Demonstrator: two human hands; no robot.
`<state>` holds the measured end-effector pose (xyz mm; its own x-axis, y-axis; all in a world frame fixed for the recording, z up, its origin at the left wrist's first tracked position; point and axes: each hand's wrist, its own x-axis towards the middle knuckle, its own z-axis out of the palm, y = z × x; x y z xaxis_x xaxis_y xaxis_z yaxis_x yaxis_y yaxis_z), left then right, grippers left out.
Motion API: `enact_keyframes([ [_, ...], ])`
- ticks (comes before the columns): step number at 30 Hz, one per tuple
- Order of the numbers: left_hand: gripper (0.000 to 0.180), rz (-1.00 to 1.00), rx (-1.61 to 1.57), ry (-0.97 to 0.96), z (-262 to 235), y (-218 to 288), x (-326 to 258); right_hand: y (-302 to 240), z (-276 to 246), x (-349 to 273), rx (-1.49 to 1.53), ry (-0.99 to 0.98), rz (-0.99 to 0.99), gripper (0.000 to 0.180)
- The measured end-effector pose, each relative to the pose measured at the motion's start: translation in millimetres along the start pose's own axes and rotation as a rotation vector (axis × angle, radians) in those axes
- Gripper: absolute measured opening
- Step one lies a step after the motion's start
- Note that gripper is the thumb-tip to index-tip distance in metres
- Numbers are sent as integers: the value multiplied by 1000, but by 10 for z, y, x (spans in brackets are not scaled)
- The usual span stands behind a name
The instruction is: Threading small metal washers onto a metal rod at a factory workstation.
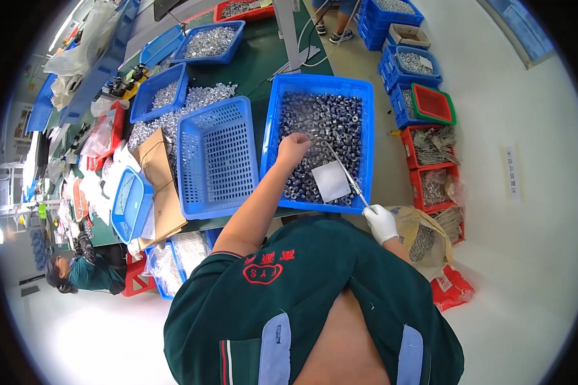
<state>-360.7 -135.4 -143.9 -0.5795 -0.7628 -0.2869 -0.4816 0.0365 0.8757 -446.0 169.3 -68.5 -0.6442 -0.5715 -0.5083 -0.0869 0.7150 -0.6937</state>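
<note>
My left hand (293, 149) reaches into a blue tray (319, 83) filled with small dark and silver metal parts (321, 122). Its fingers curl down into the heap, and what they hold is hidden. My right hand (381, 221), in a white glove, grips the near end of long metal tweezers (347, 174) at the tray's near right corner. The tweezers point up and left over the parts. A white paper square (331, 181) lies on the parts beside the tweezers.
An empty blue perforated basket (217, 157) stands left of the tray, with cardboard (160, 186) and more blue bins of silver parts (209, 42) beyond. Red and blue crates (430, 106) line the floor on the right. Another person (83, 269) sits at lower left.
</note>
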Motion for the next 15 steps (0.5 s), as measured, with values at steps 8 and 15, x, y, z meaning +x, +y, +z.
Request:
enact_keyframes([
  [8,24,9,93,-54,75,-126,0,-285,-28,-57,-250,-41,179,32],
  [15,22,43,-185,-195,-52,574,-558,-708,-330,-133,-503,30,-289,35],
])
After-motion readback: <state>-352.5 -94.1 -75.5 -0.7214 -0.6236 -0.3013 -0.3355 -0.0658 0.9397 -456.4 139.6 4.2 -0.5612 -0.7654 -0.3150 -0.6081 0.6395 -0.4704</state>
